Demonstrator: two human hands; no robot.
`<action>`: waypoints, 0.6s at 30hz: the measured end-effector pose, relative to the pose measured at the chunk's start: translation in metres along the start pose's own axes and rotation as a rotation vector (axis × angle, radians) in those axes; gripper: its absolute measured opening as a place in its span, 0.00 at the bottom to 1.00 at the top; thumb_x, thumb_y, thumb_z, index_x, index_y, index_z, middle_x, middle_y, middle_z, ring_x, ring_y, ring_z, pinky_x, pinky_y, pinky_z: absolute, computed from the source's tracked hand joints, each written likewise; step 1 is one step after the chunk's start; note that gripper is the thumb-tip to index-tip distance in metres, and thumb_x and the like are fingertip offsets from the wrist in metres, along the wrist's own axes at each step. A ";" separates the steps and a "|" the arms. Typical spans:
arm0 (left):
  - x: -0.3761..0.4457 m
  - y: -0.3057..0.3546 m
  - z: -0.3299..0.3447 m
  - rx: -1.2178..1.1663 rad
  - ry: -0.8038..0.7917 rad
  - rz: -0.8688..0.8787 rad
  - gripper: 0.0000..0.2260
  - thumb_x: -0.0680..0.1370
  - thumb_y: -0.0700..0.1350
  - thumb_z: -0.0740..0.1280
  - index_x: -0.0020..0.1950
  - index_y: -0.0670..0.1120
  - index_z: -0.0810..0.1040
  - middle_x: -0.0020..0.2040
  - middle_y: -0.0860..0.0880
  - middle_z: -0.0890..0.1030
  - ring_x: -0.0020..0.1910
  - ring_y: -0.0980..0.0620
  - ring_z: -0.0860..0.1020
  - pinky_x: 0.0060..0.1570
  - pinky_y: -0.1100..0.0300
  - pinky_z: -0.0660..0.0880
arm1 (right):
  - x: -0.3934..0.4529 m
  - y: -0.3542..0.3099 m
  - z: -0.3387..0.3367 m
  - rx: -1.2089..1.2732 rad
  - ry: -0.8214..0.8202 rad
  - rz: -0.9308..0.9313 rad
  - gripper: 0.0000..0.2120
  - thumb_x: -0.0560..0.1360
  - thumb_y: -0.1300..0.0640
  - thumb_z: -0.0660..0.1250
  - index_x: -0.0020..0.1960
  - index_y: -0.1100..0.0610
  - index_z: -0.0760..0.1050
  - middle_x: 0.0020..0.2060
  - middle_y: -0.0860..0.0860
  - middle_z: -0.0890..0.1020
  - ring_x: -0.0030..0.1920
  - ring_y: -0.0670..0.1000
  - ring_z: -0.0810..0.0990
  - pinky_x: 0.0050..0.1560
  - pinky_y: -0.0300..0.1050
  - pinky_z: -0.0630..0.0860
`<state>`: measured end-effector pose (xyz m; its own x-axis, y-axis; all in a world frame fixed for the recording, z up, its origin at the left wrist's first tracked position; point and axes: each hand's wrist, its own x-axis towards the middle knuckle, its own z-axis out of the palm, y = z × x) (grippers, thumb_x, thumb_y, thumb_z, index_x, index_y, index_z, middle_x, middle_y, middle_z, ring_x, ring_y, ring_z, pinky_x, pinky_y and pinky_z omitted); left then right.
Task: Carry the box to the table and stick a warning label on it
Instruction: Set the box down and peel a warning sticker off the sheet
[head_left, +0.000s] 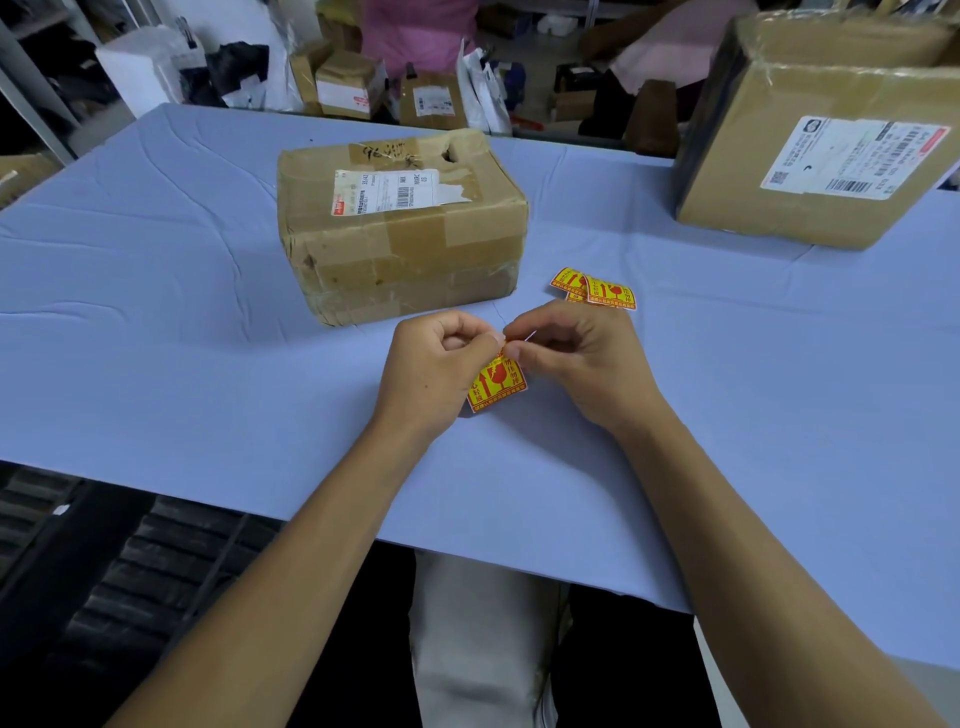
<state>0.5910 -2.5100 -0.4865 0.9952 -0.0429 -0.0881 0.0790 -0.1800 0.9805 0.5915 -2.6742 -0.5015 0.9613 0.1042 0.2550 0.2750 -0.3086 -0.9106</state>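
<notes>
A taped cardboard box (400, 228) with a white shipping label on top rests on the blue table (156, 312), just beyond my hands. A yellow and red warning label (496, 387) hangs between my hands. My left hand (436, 369) and my right hand (576, 358) both pinch its top edge with thumb and fingertips, close together above the table. The label's upper part is hidden by my fingers.
Several more warning labels (595, 291) lie in a small pile right of the box. A larger cardboard box (810, 135) stands at the back right. Parcels and bags (353, 88) crowd the space behind the table's far edge.
</notes>
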 end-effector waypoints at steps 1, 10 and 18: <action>-0.001 0.002 0.000 -0.007 -0.012 -0.019 0.05 0.72 0.45 0.70 0.37 0.47 0.82 0.31 0.47 0.81 0.29 0.52 0.77 0.32 0.51 0.78 | 0.000 -0.001 0.000 0.001 -0.003 -0.012 0.04 0.72 0.64 0.74 0.46 0.62 0.83 0.39 0.56 0.86 0.37 0.52 0.84 0.40 0.44 0.79; -0.001 0.009 -0.003 0.052 -0.045 -0.041 0.09 0.74 0.43 0.69 0.34 0.47 0.82 0.32 0.47 0.80 0.31 0.50 0.78 0.35 0.44 0.80 | -0.001 -0.004 0.000 -0.034 -0.010 -0.037 0.01 0.72 0.65 0.72 0.44 0.61 0.82 0.38 0.55 0.86 0.36 0.48 0.82 0.39 0.41 0.79; 0.012 0.018 -0.014 0.037 -0.213 -0.175 0.10 0.64 0.44 0.69 0.39 0.38 0.81 0.35 0.40 0.74 0.37 0.47 0.73 0.41 0.55 0.72 | -0.002 -0.005 -0.001 -0.035 -0.039 -0.072 0.02 0.71 0.66 0.74 0.43 0.61 0.83 0.37 0.54 0.85 0.37 0.49 0.82 0.41 0.44 0.79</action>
<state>0.6048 -2.4998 -0.4673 0.9316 -0.2129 -0.2947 0.2430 -0.2384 0.9403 0.5881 -2.6737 -0.4974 0.9379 0.1640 0.3056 0.3442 -0.3318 -0.8783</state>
